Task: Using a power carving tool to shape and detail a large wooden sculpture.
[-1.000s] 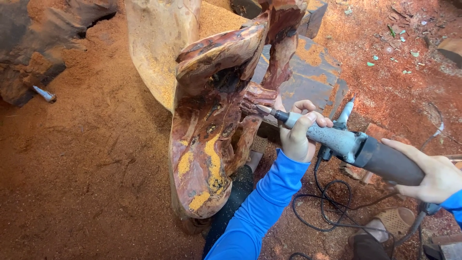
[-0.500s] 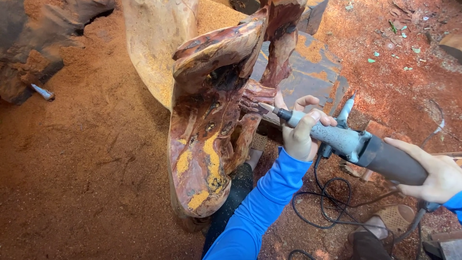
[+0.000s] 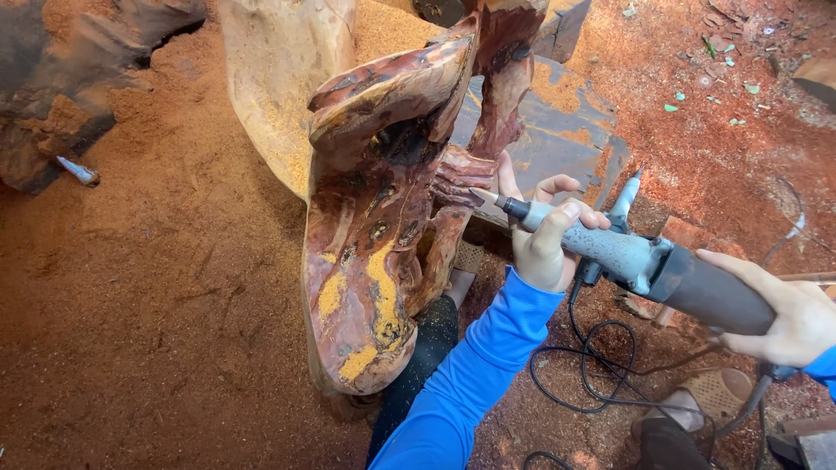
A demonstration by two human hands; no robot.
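From the head view, my left hand (image 3: pixel 542 248) has its grip wrapped round the grey neck of the die grinder (image 3: pixel 640 261) and my right hand (image 3: pixel 788 313) clasps its dark rear body, the bit touching the red carved root (image 3: pixel 374 235) standing on the sawdust floor (image 3: pixel 157 296). The tool looks heavy, stiff and dusty, best held at neck and body; the root looks hard and weighty. I see no packages, labels or signs.

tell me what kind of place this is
Probably an outdoor or open wood-carving workshop. A large reddish carved wood piece stands on ground thick with orange sawdust. The left hand and right hand hold a corded power carving tool with its tip against the wood.
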